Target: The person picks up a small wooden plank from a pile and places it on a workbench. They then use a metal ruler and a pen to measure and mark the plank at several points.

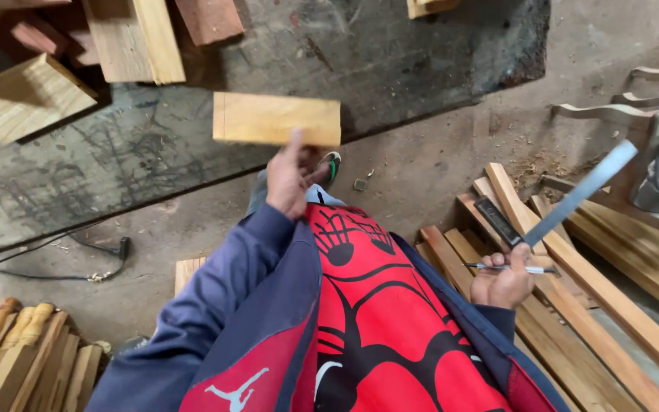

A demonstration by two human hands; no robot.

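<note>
Dark workbench (390, 53) spans twelve o'clock. Timber strips (612, 305) lie stacked at four o'clock. Pale wood block (276, 119) sits at centre, pinched along its lower edge by left hand (287, 179). Right hand (506, 278), at three o'clock, fingers closed round try square (566, 202) and pen (509, 268)

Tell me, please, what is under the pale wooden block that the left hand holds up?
Under the wooden block held by the left hand lie the dark worn workbench top and concrete floor. The block's underside and the bench patch behind it are hidden.
</note>
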